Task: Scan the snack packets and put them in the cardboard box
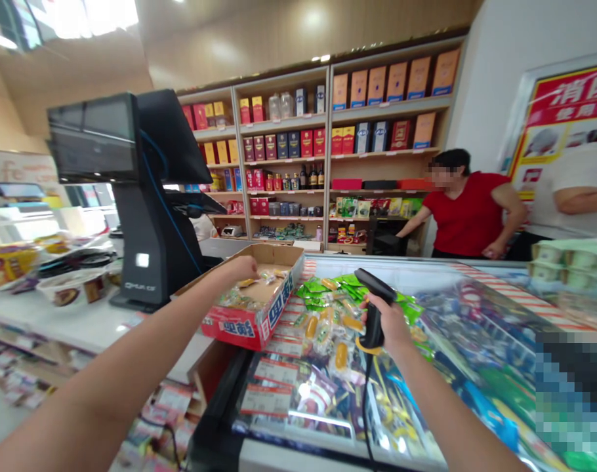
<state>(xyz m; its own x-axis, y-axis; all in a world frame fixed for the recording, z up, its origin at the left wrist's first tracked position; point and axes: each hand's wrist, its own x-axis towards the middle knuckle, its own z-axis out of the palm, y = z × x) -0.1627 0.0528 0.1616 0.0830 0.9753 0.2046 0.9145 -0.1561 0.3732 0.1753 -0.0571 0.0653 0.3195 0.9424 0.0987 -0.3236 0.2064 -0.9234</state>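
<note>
My left hand (241, 269) reaches over the far corner of an open cardboard box (239, 322) with red and white print. Its fingers curl above small wrapped snacks (244, 296) lying loose in the box, and I cannot tell whether they grip one. My right hand (388, 321) is closed around the handle of a black handheld barcode scanner (372, 314), whose cable hangs down. Below that hand, several yellow and green wrapped snacks (325, 324) lie in a heap on a glass-topped freezer chest (323, 419).
A black point-of-sale terminal (151, 190) stands on the white counter (67, 324) left of the box. Behind the freezer are a person in a red shirt (468, 216) and another person (569, 196). Shelves of boxed goods (318, 137) fill the back wall.
</note>
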